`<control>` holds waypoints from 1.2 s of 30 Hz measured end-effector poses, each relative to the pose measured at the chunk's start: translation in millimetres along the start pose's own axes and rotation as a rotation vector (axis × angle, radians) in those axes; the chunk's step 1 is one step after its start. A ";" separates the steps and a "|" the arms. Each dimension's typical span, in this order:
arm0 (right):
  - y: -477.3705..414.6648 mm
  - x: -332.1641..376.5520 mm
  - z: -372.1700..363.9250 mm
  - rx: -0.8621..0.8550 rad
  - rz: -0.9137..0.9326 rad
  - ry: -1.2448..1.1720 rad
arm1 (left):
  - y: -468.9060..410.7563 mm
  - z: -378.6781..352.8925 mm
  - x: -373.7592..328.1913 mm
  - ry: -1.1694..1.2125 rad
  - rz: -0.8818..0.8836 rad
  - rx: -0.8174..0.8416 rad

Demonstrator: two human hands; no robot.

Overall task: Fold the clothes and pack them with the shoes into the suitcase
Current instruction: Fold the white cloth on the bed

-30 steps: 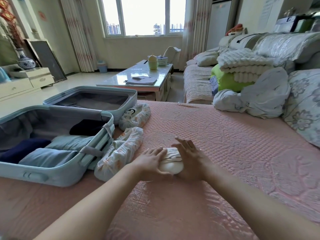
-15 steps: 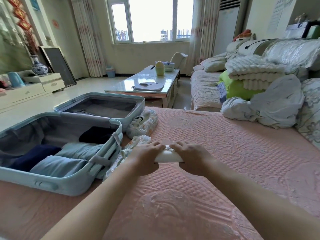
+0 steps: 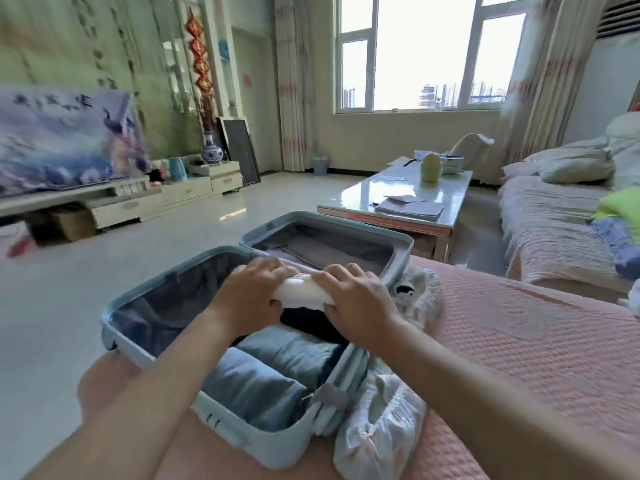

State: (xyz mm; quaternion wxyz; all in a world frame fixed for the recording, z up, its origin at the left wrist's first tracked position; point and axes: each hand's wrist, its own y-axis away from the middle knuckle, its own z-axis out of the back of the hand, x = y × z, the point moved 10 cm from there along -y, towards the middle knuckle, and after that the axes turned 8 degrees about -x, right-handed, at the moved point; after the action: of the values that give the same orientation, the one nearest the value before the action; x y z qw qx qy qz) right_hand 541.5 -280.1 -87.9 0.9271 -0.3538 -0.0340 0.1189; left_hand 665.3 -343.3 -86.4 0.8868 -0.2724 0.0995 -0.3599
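A rolled white garment [image 3: 302, 291] is held over the open light-blue suitcase [image 3: 221, 422]. My left hand [image 3: 254, 295] grips its left end and my right hand [image 3: 356, 295] grips its right end. Inside the suitcase lie rolled grey-blue clothes [image 3: 263, 382] and a dark garment [image 3: 308, 322] directly under the white roll. The suitcase lid [image 3: 329, 244] lies open behind. Two shoes in patterned cloth covers rest on the pink bed beside the suitcase, one near [image 3: 381, 431] and one farther back [image 3: 420, 296].
The pink bedspread [image 3: 519, 358] stretches to the right. A glass coffee table [image 3: 401, 199] with papers and a yellow cup stands beyond the suitcase. A sofa with piled bedding [image 3: 561, 216] is at the right. The TV stand [image 3: 114, 199] lines the left wall.
Both hands lifted the white roll off the bed and carried it left, over the suitcase. My view turned left with it.
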 end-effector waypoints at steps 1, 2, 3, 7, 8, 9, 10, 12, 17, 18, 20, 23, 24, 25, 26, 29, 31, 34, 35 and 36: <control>-15.4 10.0 -16.9 0.014 0.003 -0.044 | 0.4 -2.5 23.4 -0.024 0.029 0.042; -28.5 19.3 -34.3 0.027 0.006 -0.086 | 1.5 -5.6 45.5 -0.042 0.057 0.074; -40.2 27.1 -53.0 0.047 0.003 -0.133 | 2.9 -8.3 66.4 -0.058 0.081 0.096; -81.2 48.4 -112.8 0.089 -0.029 -0.322 | 9.2 -17.4 136.5 -0.085 0.230 0.148; -90.1 51.3 -123.8 0.086 -0.024 -0.336 | 9.8 -21.3 150.6 -0.077 0.277 0.161; -98.3 52.9 -133.6 0.086 -0.016 -0.332 | 9.3 -26.1 163.1 -0.055 0.324 0.166; -106.0 53.6 -142.3 0.091 -0.003 -0.311 | 7.9 -31.2 172.9 -0.017 0.373 0.162; -120.6 50.5 -155.5 0.087 0.022 -0.233 | 5.2 -45.6 187.7 0.090 0.480 0.148; -139.0 14.5 -179.1 0.093 -0.155 -0.152 | 6.8 -96.3 212.9 0.439 0.799 0.209; -135.8 12.3 -187.8 0.139 -0.159 -0.173 | 8.1 -103.5 217.8 0.481 0.845 0.215; -126.9 14.2 -205.5 0.235 -0.127 -0.225 | 9.9 -113.6 222.7 0.533 0.909 0.247; -115.4 14.7 -227.6 0.332 -0.142 -0.250 | 16.9 -131.6 222.2 0.540 0.962 0.377; -113.6 13.8 -232.9 0.351 -0.157 -0.245 | 20.1 -137.2 221.0 0.543 0.972 0.409; -112.7 14.1 -235.3 0.356 -0.162 -0.225 | 20.6 -142.3 220.3 0.559 0.962 0.425; -113.8 15.7 -234.3 0.346 -0.153 -0.184 | 18.6 -144.4 218.7 0.569 0.933 0.429; -123.4 19.2 -220.4 0.251 -0.081 0.054 | 5.8 -143.3 216.6 0.599 0.841 0.418; -127.8 15.0 -214.7 0.242 -0.089 0.116 | -2.5 -145.8 215.8 0.575 0.805 0.467; -127.9 11.2 -209.2 0.160 -0.076 0.103 | -1.0 -159.0 226.2 0.453 0.821 0.527; -125.6 14.0 -208.7 0.133 -0.059 0.083 | 3.6 -167.5 232.9 0.426 0.849 0.536; -122.5 18.6 -212.6 0.154 -0.036 0.045 | 8.2 -174.1 234.6 0.411 0.866 0.544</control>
State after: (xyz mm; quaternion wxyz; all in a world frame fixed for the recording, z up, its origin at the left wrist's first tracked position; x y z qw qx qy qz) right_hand 614.9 -501.6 -165.9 0.9541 -0.2831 -0.0104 0.0966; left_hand 774.4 -572.6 -231.1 0.9545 0.1085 0.2770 -0.0209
